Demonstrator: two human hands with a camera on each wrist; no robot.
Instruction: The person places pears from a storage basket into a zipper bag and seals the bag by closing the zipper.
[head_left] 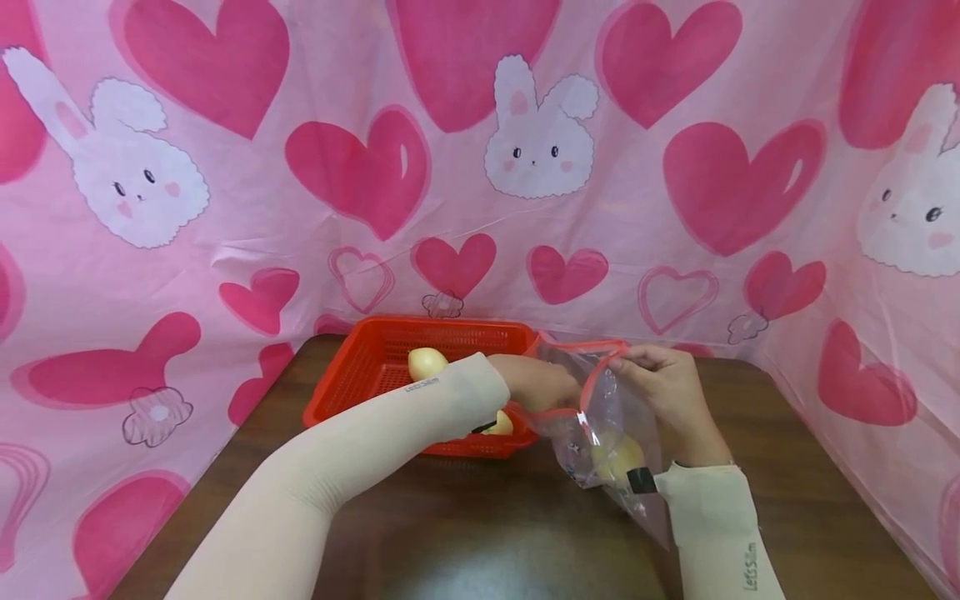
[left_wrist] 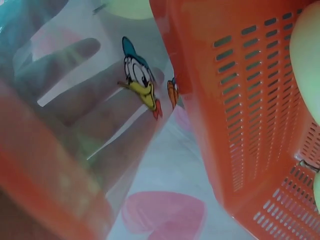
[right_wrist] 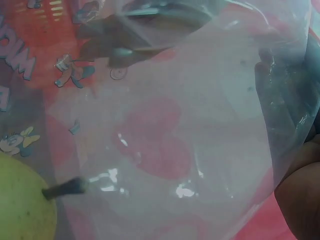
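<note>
My left hand (head_left: pixel 546 385) reaches into the mouth of a clear plastic zip bag (head_left: pixel 555 429) with a red-orange top edge. In the left wrist view its fingers (left_wrist: pixel 112 107) show through the film, straight and spread, with nothing in them. My right hand (head_left: pixel 667 387) pinches the bag's edge on the right side. Low in the bag lies a yellow-green pear (head_left: pixel 618 458); the right wrist view shows this pear (right_wrist: pixel 22 200) close up, its dark stem pointing right. Cartoon figures, among them a duck (left_wrist: pixel 142 82), are printed on the film.
A red-orange perforated plastic basket (head_left: pixel 341 383) stands left of the bag, partly behind my left forearm. Inside are a pear (head_left: pixel 426 363) near the middle and another pear (head_left: pixel 498 423) by the front right corner. Pink heart-print cloth (head_left: pixel 465 208) hangs around the brown wooden table (head_left: pixel 450 533).
</note>
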